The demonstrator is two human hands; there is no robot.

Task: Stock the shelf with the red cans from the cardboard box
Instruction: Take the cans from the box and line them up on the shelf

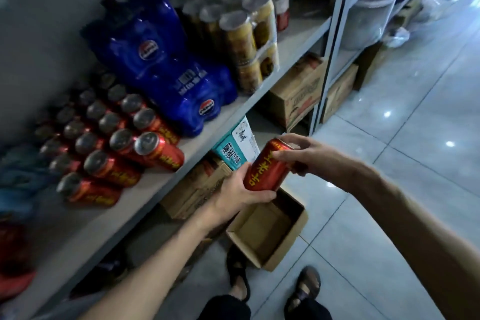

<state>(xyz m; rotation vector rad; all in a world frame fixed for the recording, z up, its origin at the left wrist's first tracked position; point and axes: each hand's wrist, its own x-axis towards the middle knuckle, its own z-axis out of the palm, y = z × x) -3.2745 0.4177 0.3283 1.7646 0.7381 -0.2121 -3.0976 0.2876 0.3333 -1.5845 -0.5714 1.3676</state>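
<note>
Red can [267, 166] hangs tilted over the cardboard box [289, 245]: my left hand [239, 189] curls round its base, my right hand [309, 156] pinches its top, steadying it for the shelf [161, 184] beside the stocked cans [124, 143]

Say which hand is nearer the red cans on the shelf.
Left. The left hand holds the bottom of the can, toward the shelved cans; right hand holds its top, farther out.

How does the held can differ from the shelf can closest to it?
The held can is off the shelf, left hand gripping its base, right hand its top; the shelf can stands untouched. The shelf can's silver lid shows; the held can's is mostly covered. Both are red with yellow lettering.
</note>
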